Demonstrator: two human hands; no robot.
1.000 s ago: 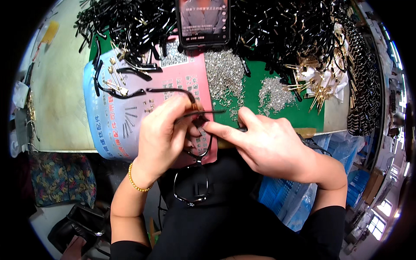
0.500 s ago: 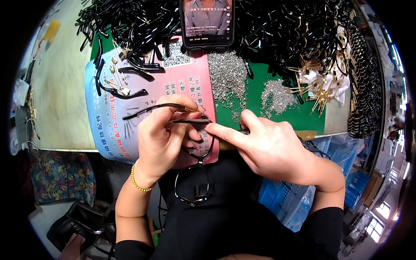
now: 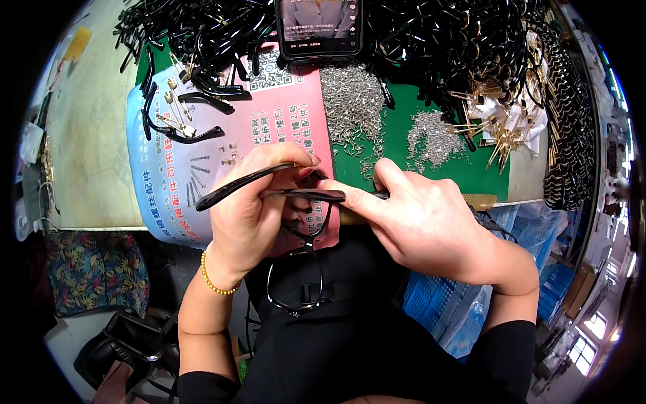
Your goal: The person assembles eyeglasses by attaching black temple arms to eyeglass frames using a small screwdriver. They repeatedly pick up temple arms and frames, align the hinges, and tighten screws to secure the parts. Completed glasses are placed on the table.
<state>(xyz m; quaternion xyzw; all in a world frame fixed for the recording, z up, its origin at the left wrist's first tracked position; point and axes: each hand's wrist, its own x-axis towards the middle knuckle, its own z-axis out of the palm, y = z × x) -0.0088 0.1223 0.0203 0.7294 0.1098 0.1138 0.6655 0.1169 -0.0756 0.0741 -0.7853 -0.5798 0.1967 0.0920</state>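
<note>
A black eyeglasses frame [image 3: 309,247] is pinched in my left hand [image 3: 246,209], its rims hanging down in front of my lap. One black temple arm [image 3: 243,183] slants left across my fingers. A second black temple piece [image 3: 309,194] points toward the right. My right hand [image 3: 431,222] reaches in from the right, its index fingertip against the frame's hinge end. Its other fingers curl in, and a short dark end [image 3: 381,194] shows beside them; the rest of that item is hidden. A gold bead bracelet [image 3: 217,281] circles my left wrist.
Loose screws lie in a large pile [image 3: 350,104] and a smaller pile [image 3: 431,138] on the green mat [image 3: 402,101]. Black temple arms [image 3: 444,47] heap behind them. A phone [image 3: 319,30] stands at the back. Gold-tipped pieces [image 3: 501,138] lie right, above a printed sheet's [image 3: 235,121] level.
The upper temple arm has tilted, its free end now lower and nearer. My right index finger stays at the hinge end. The whole view has shifted slightly.
</note>
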